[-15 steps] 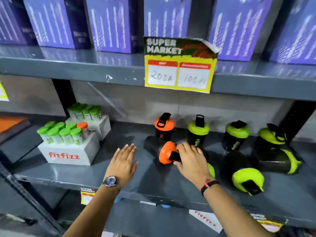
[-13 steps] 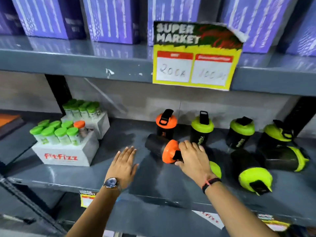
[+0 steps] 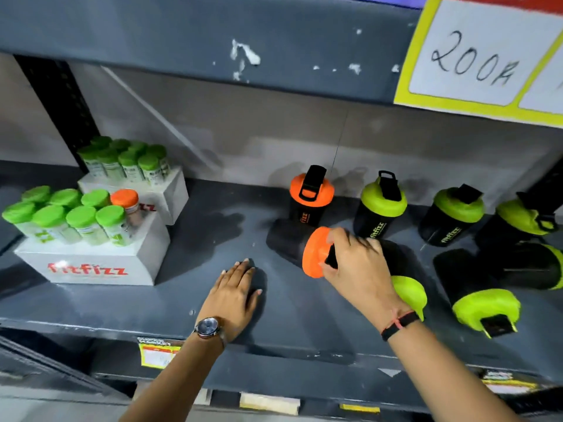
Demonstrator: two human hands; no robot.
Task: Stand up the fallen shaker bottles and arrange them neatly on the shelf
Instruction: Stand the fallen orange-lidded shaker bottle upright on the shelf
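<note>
A black shaker bottle with an orange lid [image 3: 292,243] lies on its side on the grey shelf [image 3: 213,239]. My right hand [image 3: 356,266] grips its lid end. My left hand [image 3: 234,295] rests flat on the shelf, fingers apart, holding nothing. Behind stands an upright orange-lid shaker [image 3: 310,196], with two upright green-lid shakers [image 3: 380,205] [image 3: 454,214] to its right. A fourth green-lid shaker [image 3: 524,220] leans at the far right. More green-lid shakers lie fallen: one [image 3: 408,292] partly hidden under my right wrist, one [image 3: 478,296] at the front right, one [image 3: 536,266] behind it.
Two white FitFizz boxes [image 3: 91,266] [image 3: 170,193] with several green-capped small bottles stand at the left. The upper shelf edge [image 3: 213,50] hangs overhead with a yellow price sign [image 3: 475,65]. Price tags [image 3: 158,354] sit on the front shelf edge.
The camera has moved closer and down to the shelf. My right hand has closed more firmly round the orange lid; my left hand has moved forward and lies flat on the shelf.
</note>
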